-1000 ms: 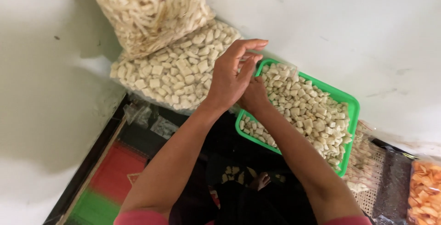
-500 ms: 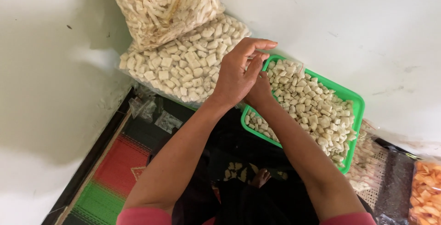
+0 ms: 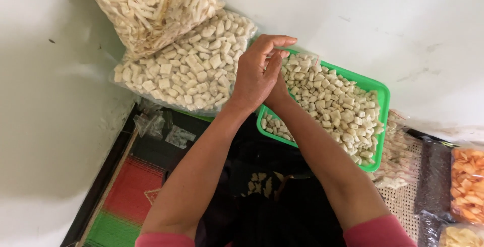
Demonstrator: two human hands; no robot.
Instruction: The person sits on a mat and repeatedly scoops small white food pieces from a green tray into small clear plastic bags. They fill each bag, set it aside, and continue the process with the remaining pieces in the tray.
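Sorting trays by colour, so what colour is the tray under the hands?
Bright green tray, head view.

Hands over tray at frame centre, bags upper left.
Left hand [image 3: 257, 78] overlaps right hand [image 3: 280, 93] above tray [image 3: 379, 96] edge; cube bag [image 3: 186, 70] left of tray, strip bag [image 3: 151, 5] on top; chip bags [image 3: 466, 184] lower right.

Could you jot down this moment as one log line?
left hand: over right hand | both above green tray of pale snack pieces | grip: unclear
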